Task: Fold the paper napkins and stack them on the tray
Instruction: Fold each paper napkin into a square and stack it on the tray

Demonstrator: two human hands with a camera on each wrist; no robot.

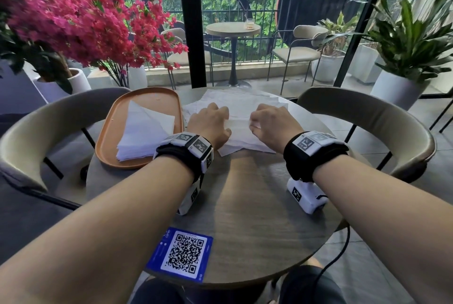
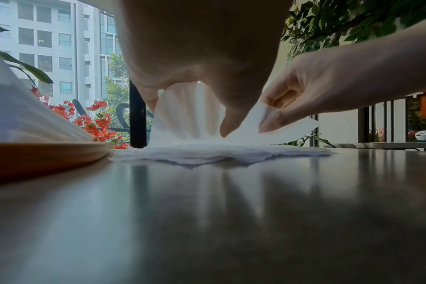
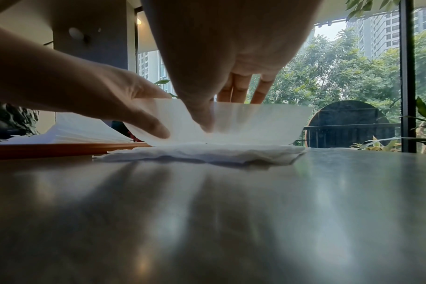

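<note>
Seen from the head, a round table (image 1: 245,205) holds an orange tray (image 1: 107,132) at its far left, with a stack of folded napkins (image 1: 144,132) lying on it. Just right of the tray lies a loose pile of flat napkins (image 1: 245,102). Both hands are on the near part of that pile: the left hand (image 1: 208,124) beside the tray, the right hand (image 1: 274,124) further from it, a narrow gap of white paper between them. Both have curled fingers on the top napkin (image 1: 239,127). A blue QR card (image 1: 181,254) sits at the table's near edge.

From the left wrist, the tray (image 2: 49,153) shows at the left with the folded stack (image 2: 24,119) rising from it. Right of the tray, the left hand (image 2: 202,57) has the top napkin (image 2: 187,115) lifted off the pile (image 2: 219,153), thumb in front and fingers behind the sheet. The right hand (image 2: 328,82) pinches the sheet's other raised edge between thumb and forefinger.

From the right wrist, the tray (image 3: 49,149) is at the left. Right of it, the top napkin (image 3: 255,123) stands up from the pile (image 3: 202,153), curved like a bowl. The right hand (image 3: 231,48) holds it with thumb in front and fingers behind; the left hand (image 3: 97,92) grips the end nearest the tray.
</note>
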